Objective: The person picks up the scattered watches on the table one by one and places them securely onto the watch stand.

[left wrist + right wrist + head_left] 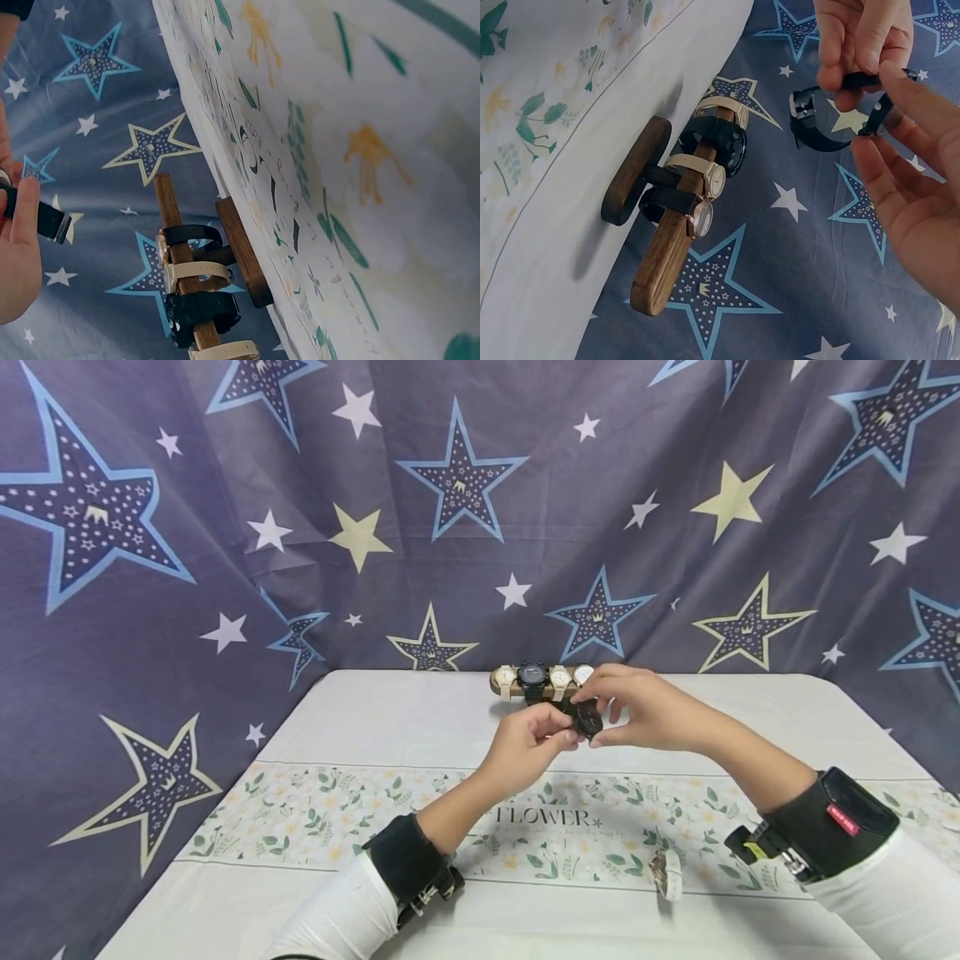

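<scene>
A black watch [587, 718] is held up between both hands in the head view, in front of the watch stand. My right hand [648, 710] pinches it by the case, thumb below and fingers above. My left hand [521, 747] pinches the strap from the other side. In the right wrist view, the black strap [817, 141] curves out with a silver buckle at its end. The left wrist view shows one strap end [51, 222] sticking out past the fingers; the dial is mostly hidden there.
A wooden watch stand [656, 277] carries several watches: a cream one [506, 677], a bulky black one [533, 674], another cream one [560, 677] and a white-dialled one [582, 673]. A pale-strapped watch [672, 877] lies at the table's near right. A star-patterned curtain [457, 568] hangs behind.
</scene>
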The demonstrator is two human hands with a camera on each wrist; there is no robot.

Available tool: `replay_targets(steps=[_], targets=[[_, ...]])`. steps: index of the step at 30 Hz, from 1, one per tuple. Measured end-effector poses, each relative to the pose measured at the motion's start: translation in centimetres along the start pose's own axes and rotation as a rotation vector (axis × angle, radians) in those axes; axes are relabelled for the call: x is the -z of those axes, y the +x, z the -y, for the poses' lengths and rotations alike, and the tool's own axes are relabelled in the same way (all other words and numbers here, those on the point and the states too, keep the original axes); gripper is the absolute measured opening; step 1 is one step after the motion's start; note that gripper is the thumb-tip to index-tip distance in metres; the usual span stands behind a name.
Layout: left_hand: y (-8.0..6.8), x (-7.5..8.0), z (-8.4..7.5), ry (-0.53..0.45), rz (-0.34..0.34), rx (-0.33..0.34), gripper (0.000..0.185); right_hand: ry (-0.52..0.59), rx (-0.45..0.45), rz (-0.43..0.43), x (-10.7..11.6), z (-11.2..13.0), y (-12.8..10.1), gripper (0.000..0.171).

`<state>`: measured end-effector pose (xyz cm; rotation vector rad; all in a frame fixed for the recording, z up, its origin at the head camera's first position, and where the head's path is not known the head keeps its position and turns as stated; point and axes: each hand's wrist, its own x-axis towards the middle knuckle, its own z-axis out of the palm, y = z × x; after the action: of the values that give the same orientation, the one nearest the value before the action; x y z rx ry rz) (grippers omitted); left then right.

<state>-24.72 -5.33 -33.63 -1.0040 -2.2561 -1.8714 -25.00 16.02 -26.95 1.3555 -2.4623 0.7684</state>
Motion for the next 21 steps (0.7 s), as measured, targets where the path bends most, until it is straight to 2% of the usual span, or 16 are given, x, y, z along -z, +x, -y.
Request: replay_targets(steps=[4, 7, 10, 12, 16, 21], targets=[[0.1, 0.7, 0.0, 0.048, 0.059, 0.11, 0.025, -0.121, 0.036, -0.023, 0.0, 0.0, 0.1, 0.047], [0.3, 1.2, -0.2, 0.147, 0.045, 0.143, 0.036, -0.234, 0.07, -0.041, 0.0, 0.0, 0.1, 0.048], [0.6, 1.5, -0.5, 0.228, -0.007, 0.085, 0.045, -0.326, 0.116, -0.042, -0.1, 0.2, 0.3, 0.049], [0.9, 1.6, -0.6, 0.277, -0.026, 0.021, 0.055, -0.366, 0.148, -0.036, -0.2, 0.4, 0.6, 0.049], [1.3, 1.4, -0.8, 0.377, 0.005, -0.054, 0.074, -0.41, 0.208, -0.029, -0.6, 0.7, 1.0, 0.049], [1.6, 0.9, -0.5, 0.47, -0.008, -0.088, 0.069, -0.421, 0.238, -0.039, -0.9, 1.0, 1.2, 0.053]])
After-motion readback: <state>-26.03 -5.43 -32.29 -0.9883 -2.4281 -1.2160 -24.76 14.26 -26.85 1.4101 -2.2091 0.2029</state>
